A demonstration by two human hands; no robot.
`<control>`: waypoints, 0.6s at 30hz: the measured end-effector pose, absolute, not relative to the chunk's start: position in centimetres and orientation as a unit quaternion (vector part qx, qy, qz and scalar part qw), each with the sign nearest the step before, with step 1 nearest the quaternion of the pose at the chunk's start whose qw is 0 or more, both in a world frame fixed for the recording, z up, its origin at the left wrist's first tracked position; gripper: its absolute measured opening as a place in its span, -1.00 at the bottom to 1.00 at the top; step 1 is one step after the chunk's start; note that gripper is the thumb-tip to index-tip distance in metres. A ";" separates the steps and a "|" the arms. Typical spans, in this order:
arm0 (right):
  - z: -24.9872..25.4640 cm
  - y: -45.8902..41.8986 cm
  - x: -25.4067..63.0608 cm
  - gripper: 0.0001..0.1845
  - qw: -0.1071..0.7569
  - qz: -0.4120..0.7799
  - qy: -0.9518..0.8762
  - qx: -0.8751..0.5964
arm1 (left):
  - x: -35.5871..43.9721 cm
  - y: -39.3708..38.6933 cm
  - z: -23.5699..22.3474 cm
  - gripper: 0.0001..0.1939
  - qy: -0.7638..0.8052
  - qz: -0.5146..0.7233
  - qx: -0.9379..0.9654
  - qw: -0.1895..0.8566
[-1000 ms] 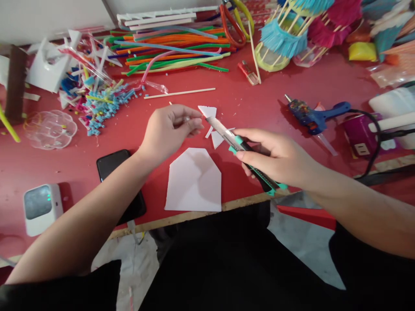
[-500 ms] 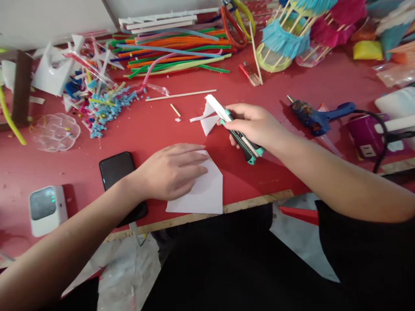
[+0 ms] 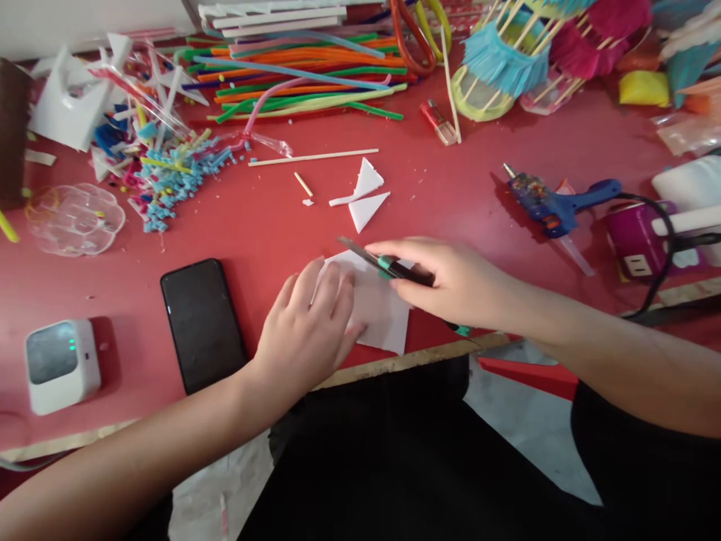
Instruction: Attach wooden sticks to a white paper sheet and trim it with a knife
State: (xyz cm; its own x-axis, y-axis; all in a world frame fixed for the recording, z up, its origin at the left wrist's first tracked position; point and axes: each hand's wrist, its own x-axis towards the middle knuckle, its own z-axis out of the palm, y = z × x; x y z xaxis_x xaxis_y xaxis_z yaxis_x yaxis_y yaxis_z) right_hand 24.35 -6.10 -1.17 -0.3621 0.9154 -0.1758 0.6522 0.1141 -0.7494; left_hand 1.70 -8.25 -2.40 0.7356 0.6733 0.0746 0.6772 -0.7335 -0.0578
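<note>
A white sheet (image 3: 386,312), perhaps foam board, lies at the table's front edge. My left hand (image 3: 307,323) rests on its left part with fingers stretched out, covering that side. In my right hand (image 3: 444,282) is a green-and-black utility knife (image 3: 408,272), its blade out and pointing left over the sheet's upper edge. Whether the blade touches the sheet I cannot tell. Just beyond are two white triangular offcuts (image 3: 369,210) and a thin white strip.
A black phone (image 3: 203,323) and a white device (image 3: 61,364) lie to the left. A blue glue gun (image 3: 552,199) with its cable is at the right. Pipe cleaners (image 3: 309,71), scissors (image 3: 414,37) and a wooden stick (image 3: 312,158) lie farther back, with scraps (image 3: 174,180) at left.
My right hand has brought the knife down from the offcuts to the sheet. The sheet has turned and shifted right, and my left hand has turned with its fingers pointing more forward.
</note>
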 end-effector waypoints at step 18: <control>0.3 -6.1 25.2 -0.44 0.067 0.333 -0.789 -0.512 | -0.2 -6.3 -3.0 -0.47 -0.240 -0.013 -0.971 -0.002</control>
